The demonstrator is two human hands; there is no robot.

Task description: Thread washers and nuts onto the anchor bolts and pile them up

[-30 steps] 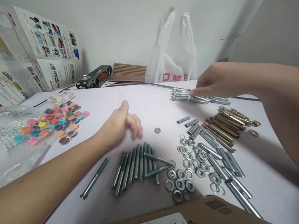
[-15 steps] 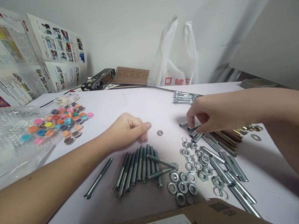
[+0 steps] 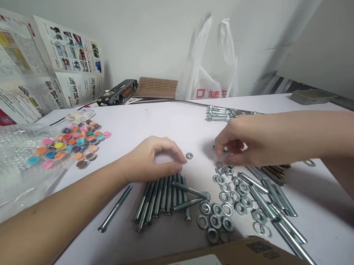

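My left hand (image 3: pixel 154 159) is arched above the upper ends of a row of long bolts (image 3: pixel 156 199), its thumb and fingers apart and nothing seen between them. Just past its fingertips lies a single hex nut (image 3: pixel 189 156). My right hand (image 3: pixel 239 143) is curled over the metal sleeves, thumb and fingertips drawn close together; blur hides what they hold, if anything. Below it spread loose nuts and washers (image 3: pixel 226 198), with steel sleeves (image 3: pixel 284 229) to their right. Brass-coloured sleeves (image 3: pixel 275 172) are partly covered by the right forearm.
A cardboard box (image 3: pixel 178 263) stands at the near edge. Bubble wrap (image 3: pixel 12 165) and small coloured pots (image 3: pixel 76 143) lie left. Assembled bolts (image 3: pixel 219 113) sit at the back, before a white plastic bag (image 3: pixel 205 73). One bolt (image 3: pixel 115 209) lies apart at left.
My left hand has opened from a loose curl and shifted right, towards the single nut. The right hand has moved slightly left and nearer, its fingertips closing together.
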